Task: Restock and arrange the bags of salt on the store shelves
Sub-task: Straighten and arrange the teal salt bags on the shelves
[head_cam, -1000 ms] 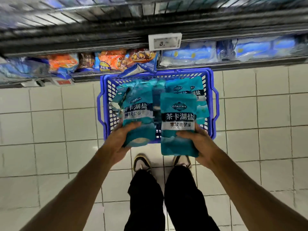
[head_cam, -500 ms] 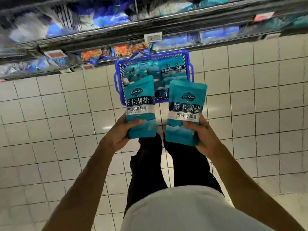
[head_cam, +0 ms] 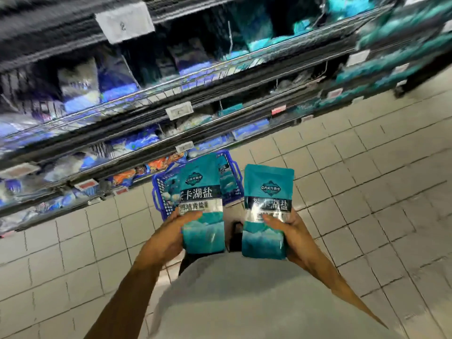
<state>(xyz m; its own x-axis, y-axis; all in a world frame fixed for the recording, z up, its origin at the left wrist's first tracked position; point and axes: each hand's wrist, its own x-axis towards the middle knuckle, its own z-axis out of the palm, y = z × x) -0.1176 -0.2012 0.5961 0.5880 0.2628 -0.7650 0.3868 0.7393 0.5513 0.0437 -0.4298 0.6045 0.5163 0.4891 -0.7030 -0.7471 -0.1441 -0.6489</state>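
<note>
Above the blue basket [head_cam: 160, 192], left hand [head_cam: 168, 237] and right hand [head_cam: 291, 231] each grip 1 salt bag [head_cam: 203, 204] low — top-heavy, either could tip or slip while shelving.

white price tags [head_cam: 179, 111] clip to the wire rails; orange snack packets [head_cam: 156, 167] lie low, beyond the fingers; pale floor tiles [head_cam: 367, 192] below.

At the centre of the frame, the left hand [head_cam: 168, 237] is gripping the lower part of one teal salt bag [head_cam: 201, 204] while the right hand [head_cam: 289, 232] is gripping a second teal salt bag [head_cam: 266, 206], both upright. Behind them a blue basket [head_cam: 159, 194] is sitting on the tiled floor [head_cam: 367, 179] below blurred wire shelves [head_cam: 171, 94] crossing the upper frame
</note>
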